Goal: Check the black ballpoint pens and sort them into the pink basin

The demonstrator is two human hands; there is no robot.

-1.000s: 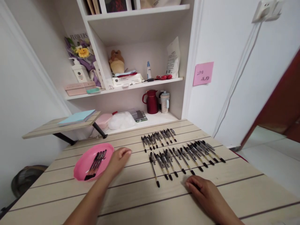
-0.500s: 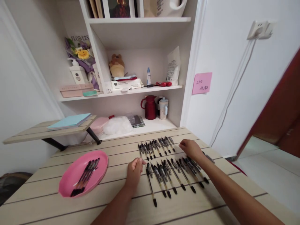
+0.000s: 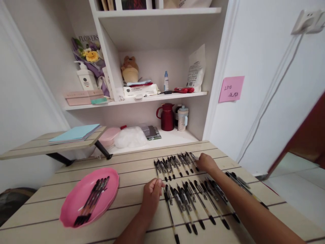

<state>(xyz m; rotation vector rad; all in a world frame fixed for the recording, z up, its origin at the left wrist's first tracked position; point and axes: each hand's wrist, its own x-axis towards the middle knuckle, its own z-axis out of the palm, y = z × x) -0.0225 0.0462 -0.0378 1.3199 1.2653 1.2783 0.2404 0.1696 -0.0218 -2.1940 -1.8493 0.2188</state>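
Note:
Several black-capped pens lie in two rows on the wooden table, a back row (image 3: 175, 164) and a front row (image 3: 196, 201). My left hand (image 3: 152, 193) rests at the left end of the front row, fingers curled and thumb folded against them, with nothing visible in it. At the right end of the back row is my right hand (image 3: 207, 163), its fingers bent down against the last pen. Its fingertips are partly hidden, so a hold cannot be made out. More pens (image 3: 243, 186) lie beyond my right forearm.
A pink plate (image 3: 66, 206) at the left bears several pens (image 3: 92, 200). Behind it, a raised wooden stand (image 3: 27, 147) holds blue paper (image 3: 74, 132). White shelves (image 3: 157, 98) close off the back, with a red jug (image 3: 167, 117) and a cup (image 3: 182, 118).
My right hand has moved left to the end of the back row, against its last pen. My left hand stays beside the front row. The view has shifted slightly.

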